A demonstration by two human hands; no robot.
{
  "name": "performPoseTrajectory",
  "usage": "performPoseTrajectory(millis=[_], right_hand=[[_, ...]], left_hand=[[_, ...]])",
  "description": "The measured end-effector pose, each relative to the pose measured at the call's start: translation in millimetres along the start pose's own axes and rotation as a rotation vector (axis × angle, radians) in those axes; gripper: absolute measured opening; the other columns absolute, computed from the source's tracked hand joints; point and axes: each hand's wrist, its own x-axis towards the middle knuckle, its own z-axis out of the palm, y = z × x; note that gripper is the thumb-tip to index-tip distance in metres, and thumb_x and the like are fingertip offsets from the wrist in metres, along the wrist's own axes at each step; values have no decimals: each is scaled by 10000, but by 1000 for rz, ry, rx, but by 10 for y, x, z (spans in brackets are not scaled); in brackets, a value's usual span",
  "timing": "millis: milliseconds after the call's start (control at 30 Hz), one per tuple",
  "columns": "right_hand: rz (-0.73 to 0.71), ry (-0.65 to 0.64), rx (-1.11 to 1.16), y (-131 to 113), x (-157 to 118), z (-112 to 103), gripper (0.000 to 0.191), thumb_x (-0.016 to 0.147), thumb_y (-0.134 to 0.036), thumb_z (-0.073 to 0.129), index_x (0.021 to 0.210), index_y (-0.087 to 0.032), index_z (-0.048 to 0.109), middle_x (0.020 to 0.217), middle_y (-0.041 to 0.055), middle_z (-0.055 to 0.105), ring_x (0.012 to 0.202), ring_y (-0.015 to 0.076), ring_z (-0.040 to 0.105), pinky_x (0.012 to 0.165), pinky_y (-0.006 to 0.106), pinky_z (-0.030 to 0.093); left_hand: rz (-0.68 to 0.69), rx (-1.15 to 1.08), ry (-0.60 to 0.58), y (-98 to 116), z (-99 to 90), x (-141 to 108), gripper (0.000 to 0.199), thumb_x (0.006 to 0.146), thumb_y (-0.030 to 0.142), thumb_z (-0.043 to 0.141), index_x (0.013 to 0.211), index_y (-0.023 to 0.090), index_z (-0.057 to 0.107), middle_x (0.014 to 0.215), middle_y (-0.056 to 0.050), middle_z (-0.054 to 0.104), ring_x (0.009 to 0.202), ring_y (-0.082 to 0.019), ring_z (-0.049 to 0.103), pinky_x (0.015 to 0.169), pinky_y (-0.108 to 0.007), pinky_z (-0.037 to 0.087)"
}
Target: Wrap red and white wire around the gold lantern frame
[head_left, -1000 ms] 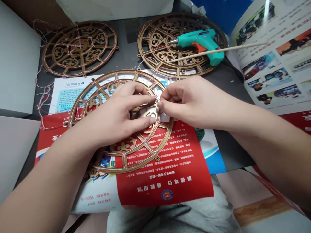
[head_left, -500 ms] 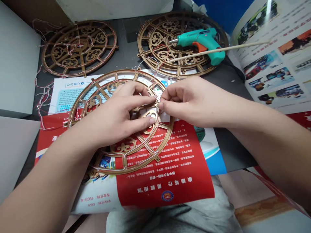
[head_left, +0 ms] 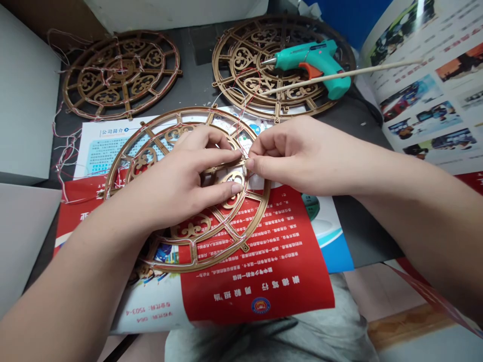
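Observation:
A round gold openwork frame (head_left: 194, 254) with spokes and scroll ornaments lies in front of me, with thin wire along its rings. My left hand (head_left: 188, 176) rests across it, thumb and forefinger stretched apart and their tips pressing near an inner ring on the right side. My right hand (head_left: 287, 156) is closed in a pinch at that same ring, close to the left forefinger tip. Its fingers hold a thin wire (head_left: 241, 118), which loops up past the far rim. The exact pinch point is partly hidden by the fingertips.
Two similar frames lie behind, one at the left (head_left: 128, 108) with tangled wires (head_left: 66, 156) beside it, one at the right (head_left: 219, 65). A teal glue gun (head_left: 305, 55) and a thin wooden stick (head_left: 370, 70) lie on the right one. Printed sheets (head_left: 260, 281) cover the table's front.
Both hands stay almost where they were, still at the same spot on the ring. The view has shifted very slightly.

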Motion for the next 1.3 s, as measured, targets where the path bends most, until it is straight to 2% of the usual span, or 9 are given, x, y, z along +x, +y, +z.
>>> performPoseTrajectory(millis=[133, 300, 467, 867, 1300], right_hand=[[-26, 3, 34, 5, 1, 0, 183, 972, -344, 619, 909, -224, 743, 763, 24, 710, 748, 194, 672, 677, 316, 534], [14, 19, -14, -2, 3, 1, 193, 975, -368, 632, 913, -222, 743, 739, 22, 699, 749, 195, 669, 656, 301, 531], [10, 33, -42, -5, 10, -3, 202, 984, -389, 644, 906, -225, 733, 769, 24, 714, 743, 191, 662, 646, 292, 527], [0, 15, -8, -6, 5, -11, 184, 975, -351, 649, 879, -219, 735, 750, 31, 706, 731, 195, 651, 650, 305, 530], [-35, 11, 147, 45, 19, -2, 153, 930, -304, 724, 820, -199, 712, 654, 15, 638, 675, 164, 625, 594, 275, 479]], left_hand=[[4, 7, -16, 1, -2, -4, 346, 925, 438, 734, 1228, 275, 766, 1321, -87, 584, 1298, -283, 560, 1182, -428, 428], [15, -1, -1, -2, -2, -5, 353, 920, 428, 733, 1239, 282, 765, 1310, -85, 594, 1296, -293, 565, 1166, -434, 443], [-10, -9, 2, -2, 2, -4, 352, 910, 446, 728, 1221, 288, 770, 1313, -83, 597, 1297, -299, 564, 1178, -440, 441], [29, -3, 3, -24, 14, -4, 321, 935, 473, 730, 1199, 293, 766, 1301, -71, 590, 1291, -294, 573, 1156, -434, 457], [25, 23, -12, -18, -7, -21, 346, 953, 453, 714, 1247, 273, 752, 1325, -82, 577, 1311, -286, 559, 1163, -435, 449]])
